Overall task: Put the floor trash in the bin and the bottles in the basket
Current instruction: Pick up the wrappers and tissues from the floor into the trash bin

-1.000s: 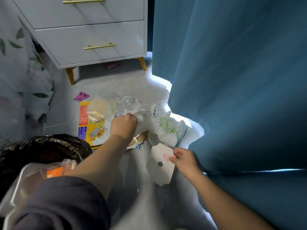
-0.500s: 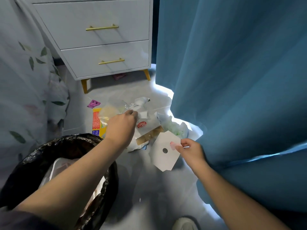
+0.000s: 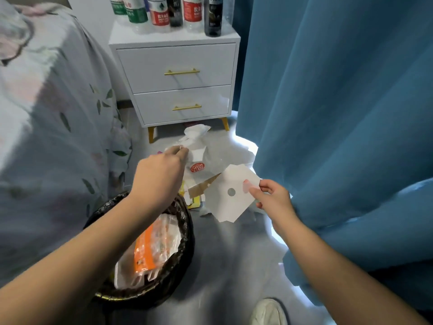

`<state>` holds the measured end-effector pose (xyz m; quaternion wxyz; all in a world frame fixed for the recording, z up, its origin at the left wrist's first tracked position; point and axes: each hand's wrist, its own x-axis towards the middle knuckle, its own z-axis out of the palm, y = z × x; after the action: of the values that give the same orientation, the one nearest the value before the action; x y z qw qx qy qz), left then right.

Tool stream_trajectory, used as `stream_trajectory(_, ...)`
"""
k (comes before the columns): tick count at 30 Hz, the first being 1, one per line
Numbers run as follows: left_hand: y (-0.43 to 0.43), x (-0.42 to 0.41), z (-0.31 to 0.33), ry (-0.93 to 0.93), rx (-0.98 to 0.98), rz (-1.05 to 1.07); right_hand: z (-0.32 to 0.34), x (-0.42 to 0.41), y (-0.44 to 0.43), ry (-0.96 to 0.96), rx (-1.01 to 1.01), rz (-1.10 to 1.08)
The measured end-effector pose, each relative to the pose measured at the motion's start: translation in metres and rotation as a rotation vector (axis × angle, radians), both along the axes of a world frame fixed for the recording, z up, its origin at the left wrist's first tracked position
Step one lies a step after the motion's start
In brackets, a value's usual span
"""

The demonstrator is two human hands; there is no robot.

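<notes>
My left hand [image 3: 161, 172] grips a clear plastic bag [image 3: 199, 160] with a red logo and white paper bits, lifted off the floor just beyond the bin. My right hand [image 3: 269, 198] pinches a white paper sleeve [image 3: 230, 193] with a round hole, held in the air. A bin [image 3: 185, 245] lined with a black bag stands below my left forearm and holds an orange packet [image 3: 147, 249] and white plastic. More wrappers [image 3: 194, 200] lie on the floor under the held pieces. Several bottles [image 3: 168, 12] stand on the white nightstand [image 3: 178, 76].
A bed with a leaf-print cover [image 3: 51, 127] fills the left side. A blue curtain [image 3: 339, 109] hangs along the right, close to my right hand. My white shoe [image 3: 269, 311] shows at the bottom on the grey floor [image 3: 225, 266].
Both hands have risen from the floor, the left lifting the plastic bag, the right lifting the paper sleeve. The view has tilted up, bringing the nightstand top and the bottles into sight.
</notes>
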<state>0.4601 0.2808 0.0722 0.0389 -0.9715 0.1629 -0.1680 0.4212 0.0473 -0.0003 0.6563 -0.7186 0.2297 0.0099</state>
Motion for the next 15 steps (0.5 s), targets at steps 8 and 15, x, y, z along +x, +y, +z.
stream_trajectory(8, 0.063, -0.055, 0.065, 0.035, 0.091, 0.084, 0.045, -0.021, 0.066, 0.0, 0.049, 0.115)
stream_trajectory(15, 0.094, -0.108, 0.067, 0.185, 0.238, 0.152, 0.033, -0.035, 0.115, 0.138, -0.101, 0.214)
